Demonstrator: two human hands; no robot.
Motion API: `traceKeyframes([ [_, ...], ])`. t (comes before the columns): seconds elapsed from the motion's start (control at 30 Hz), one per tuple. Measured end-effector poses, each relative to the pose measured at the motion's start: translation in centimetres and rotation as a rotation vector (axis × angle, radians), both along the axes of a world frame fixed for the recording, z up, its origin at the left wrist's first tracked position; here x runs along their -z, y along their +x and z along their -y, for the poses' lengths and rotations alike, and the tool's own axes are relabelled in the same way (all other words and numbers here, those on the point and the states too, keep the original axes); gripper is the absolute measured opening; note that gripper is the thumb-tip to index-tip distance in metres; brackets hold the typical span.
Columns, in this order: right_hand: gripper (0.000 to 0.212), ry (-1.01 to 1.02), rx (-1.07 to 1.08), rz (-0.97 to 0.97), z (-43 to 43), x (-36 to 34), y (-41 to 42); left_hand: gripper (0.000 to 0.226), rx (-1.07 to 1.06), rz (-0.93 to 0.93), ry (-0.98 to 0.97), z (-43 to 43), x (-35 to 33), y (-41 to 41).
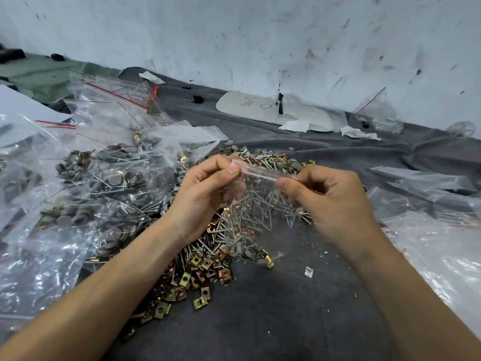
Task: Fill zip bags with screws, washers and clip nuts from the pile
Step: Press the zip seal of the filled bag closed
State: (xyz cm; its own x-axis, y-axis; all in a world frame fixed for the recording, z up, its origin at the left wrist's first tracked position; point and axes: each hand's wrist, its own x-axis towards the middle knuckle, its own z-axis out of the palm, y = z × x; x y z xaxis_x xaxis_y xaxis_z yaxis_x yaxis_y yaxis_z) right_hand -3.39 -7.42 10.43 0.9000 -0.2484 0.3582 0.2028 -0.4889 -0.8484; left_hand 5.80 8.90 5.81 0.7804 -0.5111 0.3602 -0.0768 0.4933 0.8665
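**Q:** Where's the zip bag (257, 217)?
**A:** I'm holding it up between both hands, right over the pile (203, 267). I'm hanging it there, I'd judge, so anything slipping out is dropping back into the pile and not rolling off across the grey cloth (286, 321).

**Q:** Fingers?
**A:** My left hand (205, 194) is pinching the left end of the zip strip (260, 173). My right hand (335, 201) is pinching the right end, thumbs in front. The fingers (230, 170) are making a narrow pinch on both sides and stretching the strip taut. I can't tell whether I'm sealing or opening it.

**Q:** Anything inside?
**A:** Screws (270, 201) seem to be bunching in the middle, with washers (250, 250) and a clip nut (269, 262) low down. The plastic is clear and the pile is showing through, so I'm only judging.

**Q:** Other bags?
**A:** Filled bags (104, 178) are lying to my left and empty bags (429, 194) to my right. Probably I'm keeping done and to-do apart.
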Motion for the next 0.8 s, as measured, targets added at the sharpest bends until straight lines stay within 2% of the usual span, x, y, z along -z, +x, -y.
traceKeyframes([
  [0.13,0.017,0.121,-0.070,-0.014,0.3,-0.2,-0.3,0.023,-0.031,-0.049,-0.002,-0.1,0.2,0.3],
  [0.3,0.018,0.029,0.026,0.000,0.9,0.0,0.1,0.021,-0.024,-0.049,0.013,0.0,0.2,0.2],
  [0.47,0.015,0.165,-0.082,-0.044,1.3,0.3,0.0,0.021,-0.040,-0.059,0.011,0.1,0.3,0.2],
  [0.6,0.018,0.085,-0.055,-0.081,1.7,0.5,-0.2,0.019,-0.067,0.018,0.084,0.1,0.4,0.1],
  [0.7,0.020,0.101,-0.086,-0.065,1.4,0.4,-0.3,0.018,-0.110,0.097,0.125,0.0,0.5,-0.1],
  [0.8,0.003,0.037,-0.087,-0.041,0.7,0.6,0.0,0.008,-0.119,0.206,0.207,0.2,0.6,-0.3],
])
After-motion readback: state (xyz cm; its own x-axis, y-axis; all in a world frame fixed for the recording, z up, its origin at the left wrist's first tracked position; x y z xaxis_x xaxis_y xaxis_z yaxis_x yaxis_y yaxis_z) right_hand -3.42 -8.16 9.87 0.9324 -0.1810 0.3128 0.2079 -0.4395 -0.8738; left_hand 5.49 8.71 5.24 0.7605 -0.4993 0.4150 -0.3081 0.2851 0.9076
